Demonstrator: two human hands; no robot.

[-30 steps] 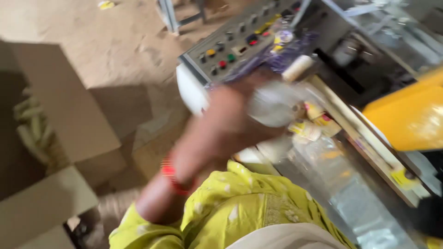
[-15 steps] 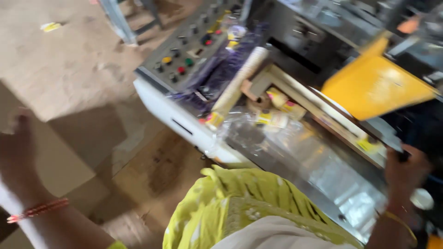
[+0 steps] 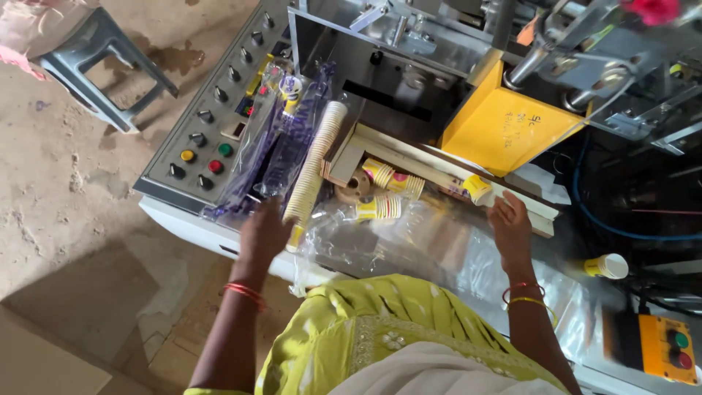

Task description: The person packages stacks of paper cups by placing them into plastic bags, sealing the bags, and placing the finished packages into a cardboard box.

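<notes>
My left hand (image 3: 265, 235) rests at the lower end of a long stack of white and yellow paper cups (image 3: 314, 164) lying on the machine top; whether the fingers grip it I cannot tell. Beside that stack lie clear plastic sleeves with purple print (image 3: 274, 150). My right hand (image 3: 510, 223) reaches to the wooden rail, its fingertips at a single yellow paper cup (image 3: 478, 189). Short stacks of yellow cups (image 3: 391, 179) lie between my hands, on crumpled clear plastic film (image 3: 409, 245).
A grey control panel with round buttons and knobs (image 3: 208, 135) is at the left. A yellow metal guard (image 3: 504, 128) stands behind the rail. A lone cup (image 3: 607, 265) and an orange switch box (image 3: 669, 347) are at the right. A grey plastic stool (image 3: 102, 69) stands on the dirt floor.
My left hand has come in from the lower left to the long cup stack. My right hand has moved up from the right edge to the cup on the rail.
</notes>
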